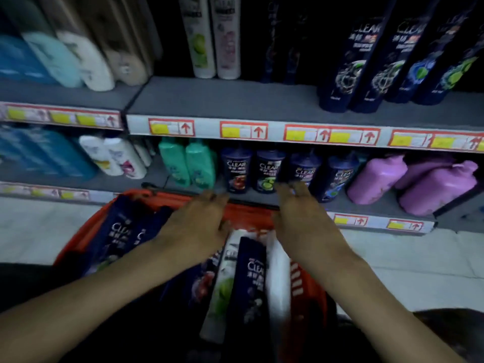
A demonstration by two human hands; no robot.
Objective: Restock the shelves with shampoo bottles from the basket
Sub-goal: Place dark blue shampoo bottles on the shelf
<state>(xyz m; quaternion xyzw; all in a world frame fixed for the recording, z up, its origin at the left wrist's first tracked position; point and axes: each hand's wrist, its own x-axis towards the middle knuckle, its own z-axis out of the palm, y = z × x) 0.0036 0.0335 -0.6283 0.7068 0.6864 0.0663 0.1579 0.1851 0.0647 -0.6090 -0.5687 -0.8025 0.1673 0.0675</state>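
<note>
A red basket (298, 284) stands on the floor before the shelves, holding several shampoo bottles. A dark blue bottle (251, 279) lies in its middle, between a white bottle with a green label (222, 286) and a plain white bottle (277, 279). More dark blue bottles (117, 231) lean at the basket's left. My left hand (196, 224) hovers over the basket with fingers spread, holding nothing. My right hand (301, 213) is beside it over the basket's far rim, palm down, fingers apart and empty.
The upper shelf (222, 100) has a bare grey stretch, with two white bottles (212, 38) behind it and tall dark blue bottles (366, 61) at the right. The lower shelf holds green (188, 166), dark blue (267, 171) and pink bottles (408, 184). Pale floor surrounds the basket.
</note>
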